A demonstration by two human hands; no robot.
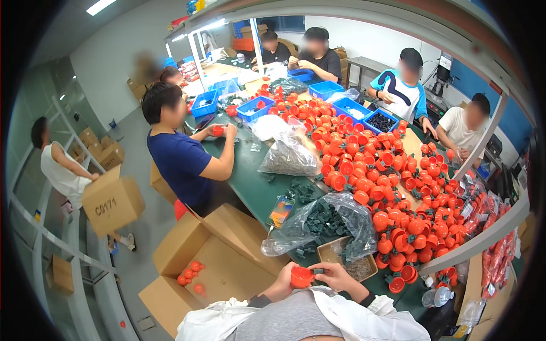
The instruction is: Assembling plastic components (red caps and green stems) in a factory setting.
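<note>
Low in the middle of the view, my left hand (280, 285) is closed round a small red plastic cup (301, 277) with its hollow side showing. My right hand (336, 277) is at the cup's right side, thumb and fingers pinched on a small dark bit that I cannot make out. Just beyond my hands, a shallow tray (364, 267) of small metal parts stands beside an open clear bag of dark green plastic pieces (327, 220). A large heap of red cups (364, 165), many with dark green fittings, covers the table to the right.
An open cardboard box (227, 267) with several red pieces stands at my left. A phone (281, 211) lies on the green table. Blue bins (381, 121) stand farther off. A white frame post (483, 238) rises at right. Co-workers sit around; one person carries a carton (112, 200).
</note>
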